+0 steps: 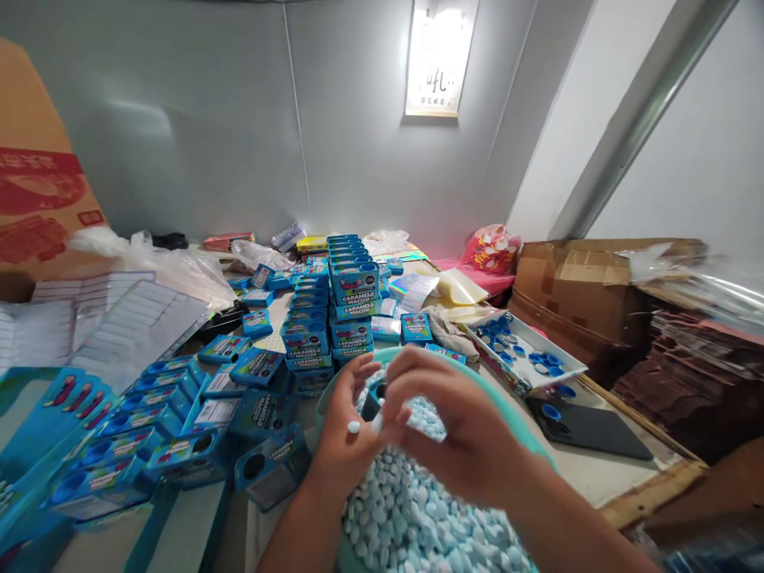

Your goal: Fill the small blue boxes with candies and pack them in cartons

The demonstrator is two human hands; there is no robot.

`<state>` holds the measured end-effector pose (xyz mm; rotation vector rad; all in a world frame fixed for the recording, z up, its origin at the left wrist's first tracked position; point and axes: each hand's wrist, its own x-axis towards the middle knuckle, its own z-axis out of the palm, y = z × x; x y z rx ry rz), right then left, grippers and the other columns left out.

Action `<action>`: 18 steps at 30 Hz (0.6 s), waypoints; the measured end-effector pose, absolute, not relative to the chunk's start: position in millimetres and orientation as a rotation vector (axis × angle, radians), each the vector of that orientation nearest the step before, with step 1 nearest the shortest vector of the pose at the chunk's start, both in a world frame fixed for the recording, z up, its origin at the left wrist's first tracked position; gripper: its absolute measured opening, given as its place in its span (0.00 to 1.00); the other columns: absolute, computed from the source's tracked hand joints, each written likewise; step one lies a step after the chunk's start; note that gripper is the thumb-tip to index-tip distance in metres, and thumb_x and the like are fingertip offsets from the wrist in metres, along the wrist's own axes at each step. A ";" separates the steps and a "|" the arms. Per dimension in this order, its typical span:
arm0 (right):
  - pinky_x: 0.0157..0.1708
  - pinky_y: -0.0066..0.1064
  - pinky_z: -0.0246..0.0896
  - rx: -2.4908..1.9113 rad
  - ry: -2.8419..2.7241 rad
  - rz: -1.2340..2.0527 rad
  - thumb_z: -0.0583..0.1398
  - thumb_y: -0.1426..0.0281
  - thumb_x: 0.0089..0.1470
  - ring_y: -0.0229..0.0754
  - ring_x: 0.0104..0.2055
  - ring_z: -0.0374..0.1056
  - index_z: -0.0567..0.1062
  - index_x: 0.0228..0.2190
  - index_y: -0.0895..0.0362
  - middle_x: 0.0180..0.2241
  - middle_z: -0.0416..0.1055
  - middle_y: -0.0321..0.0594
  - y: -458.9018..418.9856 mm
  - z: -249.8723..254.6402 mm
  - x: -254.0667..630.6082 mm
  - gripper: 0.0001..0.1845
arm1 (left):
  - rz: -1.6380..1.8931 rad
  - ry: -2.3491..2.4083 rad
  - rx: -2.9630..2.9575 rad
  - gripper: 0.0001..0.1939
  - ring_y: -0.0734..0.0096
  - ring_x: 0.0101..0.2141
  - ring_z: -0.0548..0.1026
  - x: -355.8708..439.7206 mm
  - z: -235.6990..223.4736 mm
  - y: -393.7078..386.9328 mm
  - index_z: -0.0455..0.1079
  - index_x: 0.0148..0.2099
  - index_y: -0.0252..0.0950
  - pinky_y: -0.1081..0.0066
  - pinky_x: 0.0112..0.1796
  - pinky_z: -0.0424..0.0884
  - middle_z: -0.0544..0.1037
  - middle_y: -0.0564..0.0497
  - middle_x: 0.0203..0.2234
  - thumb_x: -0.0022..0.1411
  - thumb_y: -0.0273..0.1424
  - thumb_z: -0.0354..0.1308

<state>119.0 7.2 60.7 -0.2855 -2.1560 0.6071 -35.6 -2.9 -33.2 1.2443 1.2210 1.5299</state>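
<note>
Over the teal basin (516, 398), at close range, two bare forearms enter from the lower edge and converge on one small box (375, 391), located between the hands with its dark round opening partly visible. Loose pale-blue candies (418, 517) fill the basin below. The step in hand appears to be loading candies through that opening. Inserting a candy calls for a steady box, an unobstructed opening and a fine fingertip release directly above it. Left hand (340, 434): palm turned inward, fingers curled up along the far side; it appears to grasp the box. One candy (353, 427) rests on this hand near the thumb. Right hand (438, 422): back uppermost, wrist bent, fingers arched over and pointing left, tips at the box. Motion blur covers these tips; whether they pinch a candy cannot be told. To the left of the basin, filled rows and loose cartons (191, 458) lie at various angles. Beyond its far rim stands a tall stack (356, 278) of similar printed packs. To the right, a black plate (602, 434) lies on the table, with a shallow tray (555, 368) of blue caps (507, 338) just beyond it. Farthest back, a lit sign (440, 91) hangs on the grey wall (208, 103).
</note>
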 end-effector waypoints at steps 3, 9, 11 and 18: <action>0.38 0.34 0.68 -0.589 -1.903 0.602 0.63 0.68 0.64 0.39 0.37 0.69 0.75 0.34 0.53 0.35 0.72 0.37 39.2 67.9 149.2 0.05 | 1.488 1.193 1.166 0.44 0.48 0.67 0.65 -40.1 -38.1 -0.4 0.66 0.64 0.43 0.51 0.67 0.59 0.72 0.41 0.62 0.46 0.37 0.77; 0.40 0.39 0.67 -1.237 -2.269 0.452 0.60 0.76 0.59 0.44 0.38 0.72 0.78 0.31 0.56 0.35 0.75 0.42 76.0 36.2 164.6 0.08 | 1.325 1.126 1.049 0.41 0.44 0.66 0.65 -45.1 -41.5 2.5 0.72 0.61 0.44 0.51 0.61 0.66 0.72 0.42 0.64 0.44 0.34 0.77; 0.43 0.40 0.68 -1.248 -2.267 0.429 0.58 0.78 0.60 0.44 0.40 0.72 0.79 0.35 0.56 0.37 0.77 0.42 74.9 32.6 160.5 0.10 | 1.365 1.100 1.017 0.42 0.44 0.65 0.67 -45.2 -38.5 1.8 0.72 0.62 0.43 0.52 0.61 0.66 0.75 0.42 0.61 0.42 0.33 0.77; 0.40 0.33 0.67 -0.811 -2.274 0.618 0.59 0.72 0.65 0.40 0.40 0.71 0.79 0.38 0.54 0.40 0.75 0.40 50.9 49.3 147.4 0.08 | 1.530 1.079 1.021 0.35 0.49 0.62 0.71 -45.1 -27.7 1.0 0.73 0.59 0.41 0.56 0.62 0.66 0.78 0.41 0.56 0.50 0.45 0.74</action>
